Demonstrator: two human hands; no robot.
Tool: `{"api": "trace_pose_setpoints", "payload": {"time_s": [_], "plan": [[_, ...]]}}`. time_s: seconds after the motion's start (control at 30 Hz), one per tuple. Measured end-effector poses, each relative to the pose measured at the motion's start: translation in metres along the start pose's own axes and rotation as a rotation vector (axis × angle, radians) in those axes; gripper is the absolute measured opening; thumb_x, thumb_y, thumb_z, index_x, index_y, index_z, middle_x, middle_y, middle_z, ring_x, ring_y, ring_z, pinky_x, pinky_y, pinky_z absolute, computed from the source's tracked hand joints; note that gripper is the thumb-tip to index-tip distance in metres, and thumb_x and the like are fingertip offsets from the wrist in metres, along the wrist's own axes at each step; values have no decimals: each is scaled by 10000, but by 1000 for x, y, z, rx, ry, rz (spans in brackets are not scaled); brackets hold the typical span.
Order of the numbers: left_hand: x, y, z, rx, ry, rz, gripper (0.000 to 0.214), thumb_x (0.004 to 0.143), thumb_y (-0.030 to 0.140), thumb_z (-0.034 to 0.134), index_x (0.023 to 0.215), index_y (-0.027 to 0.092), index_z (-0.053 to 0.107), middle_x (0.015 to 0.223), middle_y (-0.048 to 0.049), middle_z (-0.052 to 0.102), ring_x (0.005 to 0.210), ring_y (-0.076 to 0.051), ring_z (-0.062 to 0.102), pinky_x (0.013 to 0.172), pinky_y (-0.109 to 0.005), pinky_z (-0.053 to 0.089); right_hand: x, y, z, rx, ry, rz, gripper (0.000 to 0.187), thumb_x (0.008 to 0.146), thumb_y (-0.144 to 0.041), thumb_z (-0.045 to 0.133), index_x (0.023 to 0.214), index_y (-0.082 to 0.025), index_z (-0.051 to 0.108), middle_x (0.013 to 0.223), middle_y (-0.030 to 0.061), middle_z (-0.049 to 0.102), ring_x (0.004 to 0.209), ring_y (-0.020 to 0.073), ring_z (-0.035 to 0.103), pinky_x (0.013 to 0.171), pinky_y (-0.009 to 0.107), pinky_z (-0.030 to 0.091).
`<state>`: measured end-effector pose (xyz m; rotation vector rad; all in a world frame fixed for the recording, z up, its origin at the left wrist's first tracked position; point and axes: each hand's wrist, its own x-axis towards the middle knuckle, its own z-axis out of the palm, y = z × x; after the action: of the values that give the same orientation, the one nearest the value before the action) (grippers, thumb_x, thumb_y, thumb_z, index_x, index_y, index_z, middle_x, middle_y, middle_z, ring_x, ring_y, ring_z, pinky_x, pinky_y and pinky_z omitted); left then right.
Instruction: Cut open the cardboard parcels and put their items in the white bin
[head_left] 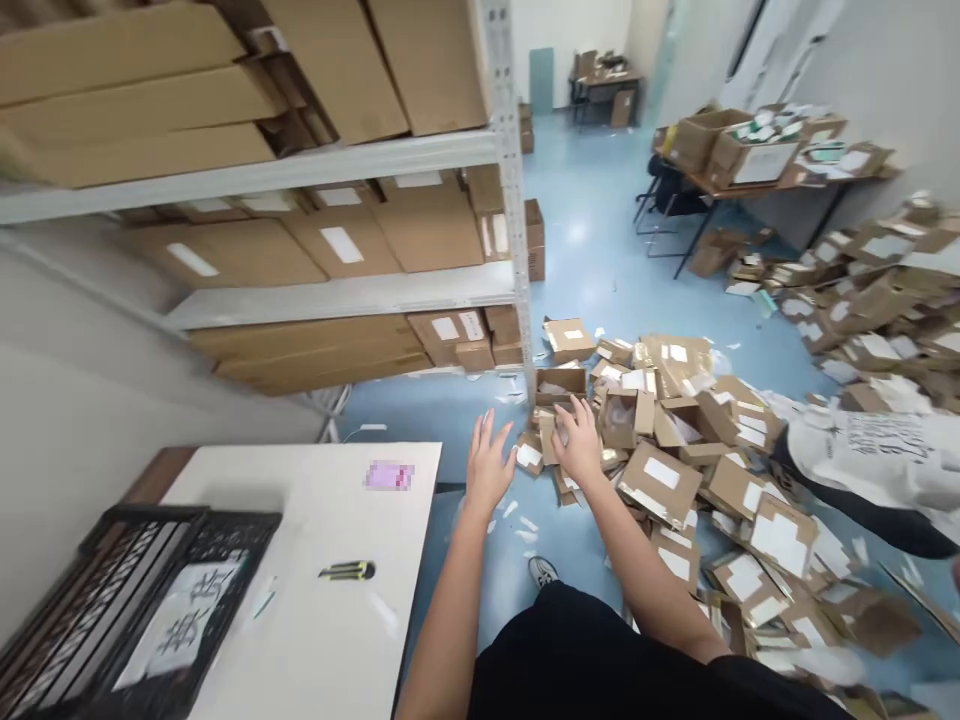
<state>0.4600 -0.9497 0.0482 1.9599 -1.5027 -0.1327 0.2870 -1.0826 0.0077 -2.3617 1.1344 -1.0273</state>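
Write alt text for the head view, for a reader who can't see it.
The person's left hand, open with fingers spread, and right hand, resting on a box, reach to a pile of small cardboard boxes on the blue floor. At left stand a white table with a utility knife and black crate, and shelves of cartons; another person is at right.

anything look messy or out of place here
Yes: small cardboard boxes lie heaped on the blue floor beside the shelves, many open with flaps askew, and paper scraps are scattered about. The right hand touches the pile's edge; the left hand hovers open.
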Motion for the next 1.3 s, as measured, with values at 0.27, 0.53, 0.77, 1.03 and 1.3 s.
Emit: {"api": "trace_pose_setpoints", "payload": {"time_s": [0.27,0.53,0.77,1.03,1.3], "plan": [[-125,-58,-82,194,195,-412,606,962,267,601,1555,284,475,1736,-53,241,1597,-334,207,1287,-550,279,-12,-117,100,250,-406,-311,580,933,-228,556,1511,-213,519,1645,139,352,1523,368,297,1200,592,371],[-342,-40,-157,416,528,-915,622,975,283,596,1573,301,426,1728,-73,260,1599,-345,196,1254,-584,325,-123,-292,144,544,-708,-757,627,930,-234,557,1552,-232,475,1676,129,315,1531,357,293,1222,604,345],[-524,15,-190,496,787,-1164,628,967,270,610,1568,280,430,1726,-100,257,1597,-351,201,1246,-557,340,-281,-409,106,685,-879,-1076,580,953,-246,531,1532,-240,491,1649,134,353,1526,345,316,1197,601,385],[-738,110,-184,477,1032,-1485,643,942,283,644,1558,278,458,1743,-82,211,1593,-358,205,1268,-547,291,-488,-494,51,756,-1127,-1402,582,949,-281,547,1527,-228,495,1660,139,338,1516,342,335,1212,592,365],[-901,222,-132,502,1308,-1818,630,940,292,639,1548,260,474,1717,-115,268,1572,-341,268,1265,-531,294,-673,-542,-15,831,-1376,-1723,632,946,-295,557,1568,-254,453,1684,122,302,1533,335,321,1218,580,367]]}}
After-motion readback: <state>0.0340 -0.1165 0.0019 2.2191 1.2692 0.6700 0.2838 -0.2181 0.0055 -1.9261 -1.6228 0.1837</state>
